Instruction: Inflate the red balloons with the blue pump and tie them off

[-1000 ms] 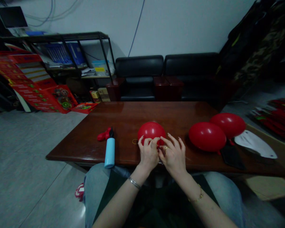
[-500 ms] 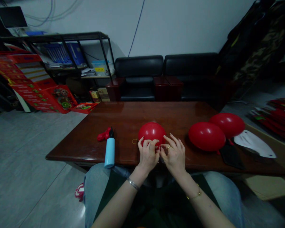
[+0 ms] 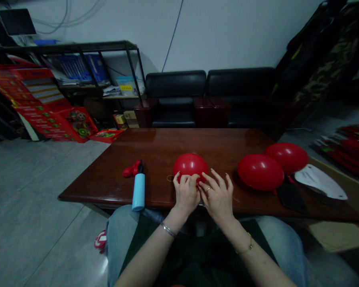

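A blown-up red balloon rests near the front of the brown table, its neck turned toward me. My left hand is closed in a pinch at the neck, its fingertips against the balloon's lower side. Close beside it, my right hand has thumb and forefinger together at the same neck, the other fingers raised and spread. Most of the neck is hidden by the fingers. Left of the balloon lies a thin yellow rubber band. Farther left are a light blue balloon pump and several limp red balloons.
Two blown-up red balloons, a nearer one and a farther one, lie on the table's right side. Next to them are a black flat object and a white cloth-like piece. Black sofas stand behind the table.
My right hand has shifted slightly left toward the left hand, its raised fingers spreading a little more. The held balloon has moved very slightly left.
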`<state>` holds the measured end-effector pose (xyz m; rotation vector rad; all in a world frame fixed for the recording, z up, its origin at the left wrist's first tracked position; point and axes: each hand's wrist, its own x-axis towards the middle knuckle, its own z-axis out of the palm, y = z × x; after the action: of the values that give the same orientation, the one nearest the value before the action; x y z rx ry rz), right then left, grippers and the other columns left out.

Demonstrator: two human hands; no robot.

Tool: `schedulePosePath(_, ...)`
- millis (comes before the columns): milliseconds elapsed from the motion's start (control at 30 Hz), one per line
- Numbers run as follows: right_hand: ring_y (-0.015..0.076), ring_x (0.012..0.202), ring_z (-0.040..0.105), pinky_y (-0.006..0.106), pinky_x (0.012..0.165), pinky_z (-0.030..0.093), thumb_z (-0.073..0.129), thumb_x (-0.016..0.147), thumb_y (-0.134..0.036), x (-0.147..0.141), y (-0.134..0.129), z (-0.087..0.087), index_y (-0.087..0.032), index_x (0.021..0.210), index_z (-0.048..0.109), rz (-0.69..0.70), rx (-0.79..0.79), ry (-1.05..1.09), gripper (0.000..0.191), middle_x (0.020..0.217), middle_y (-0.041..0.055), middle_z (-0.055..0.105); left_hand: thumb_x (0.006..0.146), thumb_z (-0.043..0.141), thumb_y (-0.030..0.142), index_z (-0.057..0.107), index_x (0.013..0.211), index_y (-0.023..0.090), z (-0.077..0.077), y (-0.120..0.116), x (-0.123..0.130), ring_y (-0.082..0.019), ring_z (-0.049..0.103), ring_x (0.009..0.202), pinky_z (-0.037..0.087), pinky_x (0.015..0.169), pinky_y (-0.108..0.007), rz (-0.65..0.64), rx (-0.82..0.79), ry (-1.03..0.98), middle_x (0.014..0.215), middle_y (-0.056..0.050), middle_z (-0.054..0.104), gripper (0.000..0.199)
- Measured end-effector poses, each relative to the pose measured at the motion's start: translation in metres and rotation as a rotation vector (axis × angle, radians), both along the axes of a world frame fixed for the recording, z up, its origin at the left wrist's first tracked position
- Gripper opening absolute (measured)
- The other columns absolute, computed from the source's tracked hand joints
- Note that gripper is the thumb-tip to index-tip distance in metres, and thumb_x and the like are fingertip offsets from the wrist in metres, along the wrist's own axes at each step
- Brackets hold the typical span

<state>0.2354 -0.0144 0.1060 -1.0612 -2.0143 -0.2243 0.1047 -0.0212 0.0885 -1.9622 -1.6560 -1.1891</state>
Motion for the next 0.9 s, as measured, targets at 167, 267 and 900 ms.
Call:
schedulePosePath(167, 0.0282, 0.127, 0.053, 0.058, 0.116, 0.021, 0.062, 0.089, -0.027, 0.003, 0.001, -0.003, -0.025, 0.088, 0.073, 0.001, 0.016, 0.034, 0.011, 0.120, -0.0020, 0.071, 0.070, 0.059, 0.006, 0.051, 0.112, 0.019, -0.001, 0.000, -0.002, -0.023, 0.062, 0.088, 0.036, 0.103, -0.054, 0.031, 0.006, -0.010, 0.093, -0.005, 0.070, 0.044)
schedulePosePath(267, 0.0281, 0.127, 0.053, 0.058, 0.117, 0.020, 0.062, 0.089, -0.023, 0.003, 0.002, 0.000, -0.027, 0.088, 0.074, 0.006, -0.024, -0.023, 0.012, 0.117, -0.0043, 0.073, 0.071, 0.058, 0.006, 0.050, 0.112, 0.019, -0.002, 0.000, -0.002, -0.024, 0.062, 0.087, 0.037, 0.103, -0.055, 0.019, 0.019, 0.010, 0.096, -0.005, 0.070, 0.044)
schedulePosePath(900, 0.0272, 0.124, 0.055, 0.055, 0.116, 0.023, 0.063, 0.087, -0.022, 0.005, 0.006, -0.005, -0.022, 0.094, 0.072, 0.041, -0.031, -0.054, 0.011, 0.117, -0.0001, 0.072, 0.073, 0.060, 0.008, 0.046, 0.116, 0.018, 0.002, -0.004, -0.003, -0.024, 0.063, 0.086, 0.037, 0.102, -0.056, -0.005, -0.052, -0.007, 0.084, -0.002, 0.069, 0.046)
